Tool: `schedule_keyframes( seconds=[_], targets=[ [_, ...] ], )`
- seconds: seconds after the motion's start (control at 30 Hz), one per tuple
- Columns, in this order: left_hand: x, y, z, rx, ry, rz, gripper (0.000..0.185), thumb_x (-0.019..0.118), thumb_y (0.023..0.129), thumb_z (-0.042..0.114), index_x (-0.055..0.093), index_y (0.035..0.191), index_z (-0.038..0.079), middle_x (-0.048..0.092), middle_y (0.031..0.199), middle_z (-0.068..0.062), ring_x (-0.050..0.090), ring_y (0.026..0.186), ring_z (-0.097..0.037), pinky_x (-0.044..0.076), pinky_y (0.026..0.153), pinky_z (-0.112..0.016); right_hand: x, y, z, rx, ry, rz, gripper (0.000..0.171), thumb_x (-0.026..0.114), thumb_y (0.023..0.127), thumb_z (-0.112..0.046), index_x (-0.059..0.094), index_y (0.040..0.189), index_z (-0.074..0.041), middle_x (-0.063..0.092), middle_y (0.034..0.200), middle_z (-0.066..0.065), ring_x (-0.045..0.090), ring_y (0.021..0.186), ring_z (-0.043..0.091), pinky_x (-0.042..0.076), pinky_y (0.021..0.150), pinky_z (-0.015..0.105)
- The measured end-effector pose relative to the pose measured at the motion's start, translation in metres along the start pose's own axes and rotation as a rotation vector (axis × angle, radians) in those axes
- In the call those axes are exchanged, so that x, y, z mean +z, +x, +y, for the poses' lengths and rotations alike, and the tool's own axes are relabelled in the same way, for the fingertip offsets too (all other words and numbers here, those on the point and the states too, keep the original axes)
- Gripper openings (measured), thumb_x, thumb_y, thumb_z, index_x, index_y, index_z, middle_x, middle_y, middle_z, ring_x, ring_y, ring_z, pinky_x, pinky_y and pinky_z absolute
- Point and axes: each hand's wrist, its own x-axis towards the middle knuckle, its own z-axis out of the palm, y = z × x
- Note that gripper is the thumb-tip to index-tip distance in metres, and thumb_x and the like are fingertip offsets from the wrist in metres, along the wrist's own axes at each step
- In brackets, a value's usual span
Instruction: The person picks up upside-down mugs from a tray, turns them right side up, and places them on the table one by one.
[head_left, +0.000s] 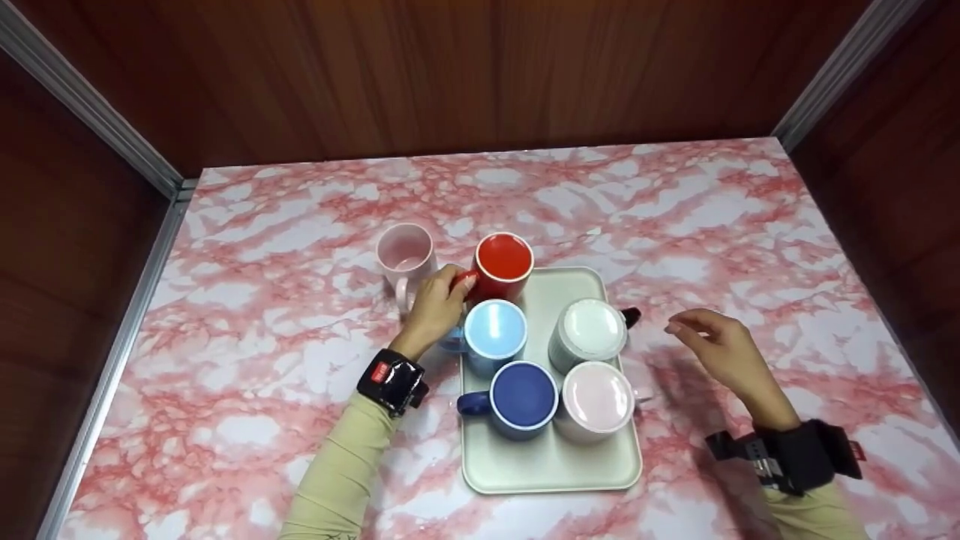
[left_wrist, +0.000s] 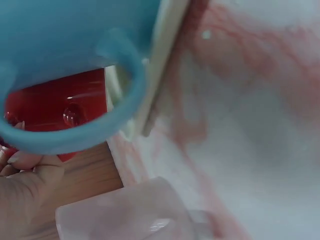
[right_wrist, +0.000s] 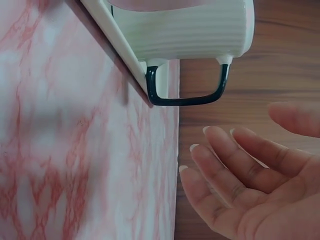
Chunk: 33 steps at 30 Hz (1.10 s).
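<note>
My left hand (head_left: 436, 306) grips the handle of a red mug (head_left: 504, 268), which is at the far left corner of a pale tray (head_left: 551, 476). In the left wrist view, the red mug (left_wrist: 87, 95) shows behind the light blue mug's handle (left_wrist: 75, 140). On the tray stand a light blue mug (head_left: 495, 330), a dark blue mug (head_left: 523, 399), a white ribbed mug (head_left: 589, 334) with a black handle and a pale pink mug (head_left: 598, 401), all base up. My right hand (head_left: 716, 349) is held off to the right of the tray, holding nothing, fingers loosely bent.
Beyond my left hand, a pink mug (head_left: 405, 251) stands mouth up on the marbled table (head_left: 247, 360), left of the tray. Dark wood panels (head_left: 480, 82) wall in the back and both sides of the table.
</note>
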Motion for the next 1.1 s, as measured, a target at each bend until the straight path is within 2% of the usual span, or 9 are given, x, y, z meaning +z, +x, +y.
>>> schedule_keyframes(
  seconds=[0.1, 0.2, 0.3, 0.4, 0.5, 0.67, 0.87, 1.0, 1.1],
  targets=[
    [-0.006, -0.001, 0.009, 0.033, 0.006, 0.067, 0.016, 0.054, 0.092, 0.014, 0.061, 0.093, 0.000, 0.061, 0.086, -0.011, 0.056, 0.081, -0.023, 0.043, 0.075, -0.036, -0.001, -0.003, -0.005, 0.004, 0.053, 0.040, 0.024, 0.057, 0.091, -0.017, 0.064, 0.101, 0.004, 0.065, 0.094, 0.017, 0.056, 0.083, -0.002, 0.043, 0.070, 0.012],
    [-0.014, -0.004, 0.022, 0.057, -0.026, 0.147, 0.016, 0.055, 0.091, 0.014, 0.062, 0.091, -0.001, 0.063, 0.085, -0.012, 0.058, 0.082, -0.023, 0.044, 0.074, -0.034, -0.002, -0.005, -0.014, 0.003, 0.166, 0.088, 0.023, 0.055, 0.092, -0.015, 0.063, 0.099, 0.006, 0.066, 0.090, 0.017, 0.061, 0.081, 0.007, 0.047, 0.071, 0.016],
    [-0.020, -0.007, 0.039, 0.064, -0.144, 0.185, 0.015, 0.055, 0.091, 0.010, 0.061, 0.091, -0.004, 0.063, 0.085, -0.015, 0.058, 0.079, -0.024, 0.045, 0.071, -0.030, -0.002, -0.008, -0.026, -0.013, 0.313, 0.141, 0.022, 0.055, 0.091, -0.010, 0.062, 0.096, 0.010, 0.066, 0.086, 0.016, 0.062, 0.081, 0.016, 0.048, 0.074, 0.021],
    [-0.024, -0.013, 0.055, 0.055, -0.270, 0.188, 0.015, 0.054, 0.090, 0.006, 0.061, 0.092, -0.007, 0.062, 0.081, -0.013, 0.057, 0.074, -0.019, 0.045, 0.066, -0.025, -0.001, -0.013, -0.041, -0.058, 0.459, 0.177, 0.019, 0.056, 0.089, -0.005, 0.061, 0.095, 0.013, 0.065, 0.084, 0.017, 0.063, 0.081, 0.020, 0.048, 0.075, 0.024],
    [-0.025, -0.021, 0.069, 0.026, -0.375, 0.165, 0.016, 0.053, 0.091, 0.006, 0.060, 0.094, -0.008, 0.056, 0.071, -0.006, 0.050, 0.063, -0.013, 0.041, 0.058, -0.021, 0.001, -0.018, -0.055, -0.135, 0.575, 0.183, 0.016, 0.055, 0.088, 0.003, 0.059, 0.094, 0.017, 0.064, 0.084, 0.021, 0.063, 0.080, 0.020, 0.048, 0.076, 0.025],
    [-0.022, -0.036, 0.090, -0.028, -0.585, 0.074, 0.018, 0.048, 0.093, 0.005, 0.056, 0.095, -0.012, 0.045, 0.066, -0.001, 0.042, 0.057, -0.010, 0.035, 0.049, -0.019, 0.010, -0.029, -0.080, -0.214, 0.592, 0.150, 0.012, 0.054, 0.087, 0.008, 0.059, 0.094, 0.016, 0.065, 0.084, 0.018, 0.063, 0.081, 0.019, 0.048, 0.077, 0.023],
    [-0.015, -0.051, 0.107, -0.128, -0.820, -0.028, 0.020, 0.042, 0.095, 0.006, 0.052, 0.092, -0.011, 0.043, 0.067, -0.001, 0.041, 0.059, -0.009, 0.035, 0.047, -0.018, 0.027, -0.043, -0.100, -0.276, 0.542, 0.030, 0.012, 0.053, 0.086, 0.012, 0.059, 0.094, 0.015, 0.066, 0.086, 0.012, 0.063, 0.081, 0.016, 0.049, 0.076, 0.025],
    [-0.010, -0.059, 0.114, -0.185, -0.992, -0.072, 0.019, 0.038, 0.096, 0.005, 0.050, 0.089, -0.008, 0.039, 0.067, -0.002, 0.037, 0.057, -0.009, 0.031, 0.044, -0.015, 0.043, -0.047, -0.106, -0.369, 0.600, -0.056, 0.015, 0.051, 0.084, 0.016, 0.060, 0.095, 0.014, 0.066, 0.087, 0.016, 0.063, 0.083, 0.017, 0.050, 0.072, 0.024],
    [-0.005, -0.064, 0.117, -0.203, -1.114, -0.097, 0.018, 0.036, 0.097, 0.004, 0.048, 0.085, -0.004, 0.037, 0.067, -0.002, 0.036, 0.057, -0.009, 0.028, 0.044, -0.014, 0.053, -0.048, -0.110, -0.374, 0.633, -0.109, 0.017, 0.050, 0.084, 0.016, 0.061, 0.096, 0.013, 0.065, 0.089, 0.018, 0.064, 0.084, 0.018, 0.050, 0.073, 0.024]
  ],
)
